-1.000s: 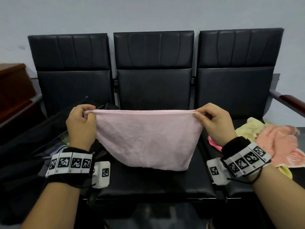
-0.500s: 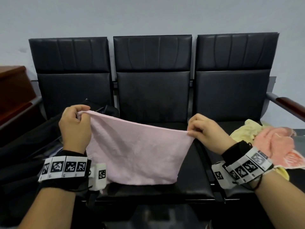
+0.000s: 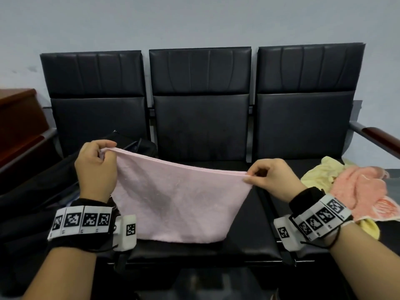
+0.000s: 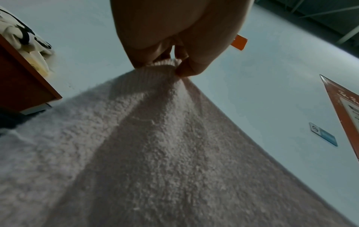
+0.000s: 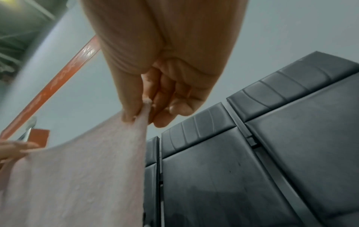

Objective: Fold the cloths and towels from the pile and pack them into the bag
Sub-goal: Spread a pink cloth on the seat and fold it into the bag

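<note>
The pink towel [image 3: 179, 200] hangs in the air over the middle seat [image 3: 238, 241] of a row of three black chairs, and only its lower edge touches the seat cushion near the front edge. The left hand [image 3: 95, 167] pinches the upper left corner between thumb and curled fingers, and the right hand [image 3: 272, 178] pinches the upper right corner in the same way. The left corner is held higher, so the top edge slopes down toward the right.

I judge that the step in hand is the folding of this towel: it is spread flat between both hands and not yet doubled. The next move probably calls for bringing one corner to meet the other, or lowering the towel onto the seat and folding it over there. Both pinches should stay firm, because the cloth is soft and will sag.

The open black bag [image 3: 43, 191] lies on the left seat, just beside the left hand, so the way to it is short. The pile of cloths [image 3: 350, 187], yellow and salmon coloured, lies on the right seat, apart from the towel. The middle seat has free room for laying the towel down. The chair backs stand behind, and the armrest [image 3: 381, 137] at the far right is well away.
</note>
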Demonstrator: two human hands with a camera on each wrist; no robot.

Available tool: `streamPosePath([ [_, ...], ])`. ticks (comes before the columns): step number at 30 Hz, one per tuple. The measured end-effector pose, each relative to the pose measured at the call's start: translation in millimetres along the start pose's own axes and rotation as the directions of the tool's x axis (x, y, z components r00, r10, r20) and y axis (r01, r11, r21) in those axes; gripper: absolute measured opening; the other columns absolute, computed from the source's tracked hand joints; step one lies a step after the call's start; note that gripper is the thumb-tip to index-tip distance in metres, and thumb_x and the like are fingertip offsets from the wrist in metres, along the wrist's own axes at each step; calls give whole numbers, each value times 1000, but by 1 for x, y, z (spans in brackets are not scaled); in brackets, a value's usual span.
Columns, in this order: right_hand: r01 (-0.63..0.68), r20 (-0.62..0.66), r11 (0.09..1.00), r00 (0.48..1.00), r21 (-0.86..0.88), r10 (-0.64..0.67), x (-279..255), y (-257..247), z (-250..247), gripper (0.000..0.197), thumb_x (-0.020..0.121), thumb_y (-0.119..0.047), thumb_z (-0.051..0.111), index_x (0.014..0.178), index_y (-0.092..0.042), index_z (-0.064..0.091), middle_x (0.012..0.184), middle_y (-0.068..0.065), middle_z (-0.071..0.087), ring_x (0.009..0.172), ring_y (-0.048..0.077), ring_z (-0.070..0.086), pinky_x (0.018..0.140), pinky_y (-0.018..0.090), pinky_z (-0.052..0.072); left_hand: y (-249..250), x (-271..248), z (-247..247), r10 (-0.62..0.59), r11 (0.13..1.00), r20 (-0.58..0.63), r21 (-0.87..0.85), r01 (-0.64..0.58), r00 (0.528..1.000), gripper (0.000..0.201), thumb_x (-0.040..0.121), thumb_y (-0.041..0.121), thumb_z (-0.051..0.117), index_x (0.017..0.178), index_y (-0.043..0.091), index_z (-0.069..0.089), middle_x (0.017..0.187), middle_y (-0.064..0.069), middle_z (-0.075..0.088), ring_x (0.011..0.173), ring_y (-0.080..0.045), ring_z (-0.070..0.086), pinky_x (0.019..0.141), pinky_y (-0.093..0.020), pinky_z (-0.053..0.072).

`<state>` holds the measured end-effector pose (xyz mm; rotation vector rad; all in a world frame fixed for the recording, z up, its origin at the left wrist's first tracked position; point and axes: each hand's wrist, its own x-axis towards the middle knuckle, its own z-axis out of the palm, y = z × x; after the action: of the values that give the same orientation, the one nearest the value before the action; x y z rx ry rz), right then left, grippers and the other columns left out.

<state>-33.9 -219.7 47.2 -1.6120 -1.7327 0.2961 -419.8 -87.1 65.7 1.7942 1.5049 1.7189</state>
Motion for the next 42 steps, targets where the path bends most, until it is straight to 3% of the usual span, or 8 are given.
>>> streamPosePath([
  [6,32,-191,980,982,197,7,3,-5,-12,16,77,-14,83,75,-26,72,73,-9,71,65,5,64,63,13,49,-1,0,-1,24,999,-27,-25,-25,999,25,85,8,47,91,24,65,102,-1,63,91,-9,56,85,-28,47],
  [14,-75,-215,991,972,114,99,26,-7,-19,11,91,-14,66,82,-20,68,72,-2,67,48,12,63,48,18,50,-9,7,12,-38,999,89,-4,38,995,26,81,15,49,95,24,69,100,-1,69,94,-21,64,87,-40,53],
  [18,-190,-217,871,924,452,314,60,6,-7,14,93,-5,61,81,-10,65,84,11,64,73,24,68,66,35,61,-20,19,34,-118,991,229,86,101,966,27,82,10,52,94,23,72,94,0,71,92,-24,66,87,-44,56],
  [23,-151,-333,942,909,299,251,102,15,-3,10,90,-12,62,83,-17,66,88,3,70,81,17,64,77,32,52,-19,49,62,-239,962,227,-73,262,944,27,88,3,53,87,23,71,87,-8,71,81,-31,71,76,-56,61],
  [30,64,-496,934,859,350,128,98,1,-32,12,89,-20,60,87,-30,68,96,-9,74,95,6,68,83,19,52,-3,65,58,57,981,139,-194,-30,989,20,92,13,56,95,27,70,101,-1,70,94,-16,70,89,-40,59],
  [35,-20,-383,929,908,370,173,31,28,-8,13,92,-18,60,87,-28,66,94,-4,74,93,14,69,81,25,53,-29,26,48,56,983,288,-186,-2,956,22,89,4,57,92,21,71,89,4,71,86,-21,69,81,-42,57],
  [39,-171,-192,926,950,337,245,-18,61,27,23,93,-2,60,81,-22,60,77,-3,62,70,7,55,67,20,44,-63,-19,47,-70,992,438,-60,107,896,32,77,-8,59,74,22,70,72,18,69,67,4,58,65,-12,46],
  [42,-282,-39,894,948,347,314,-43,76,47,20,92,4,59,80,-13,60,79,6,61,74,10,53,70,25,43,-87,-49,45,-202,977,565,58,206,800,33,76,-12,58,67,18,69,65,11,68,67,-9,57,65,-23,45],
])
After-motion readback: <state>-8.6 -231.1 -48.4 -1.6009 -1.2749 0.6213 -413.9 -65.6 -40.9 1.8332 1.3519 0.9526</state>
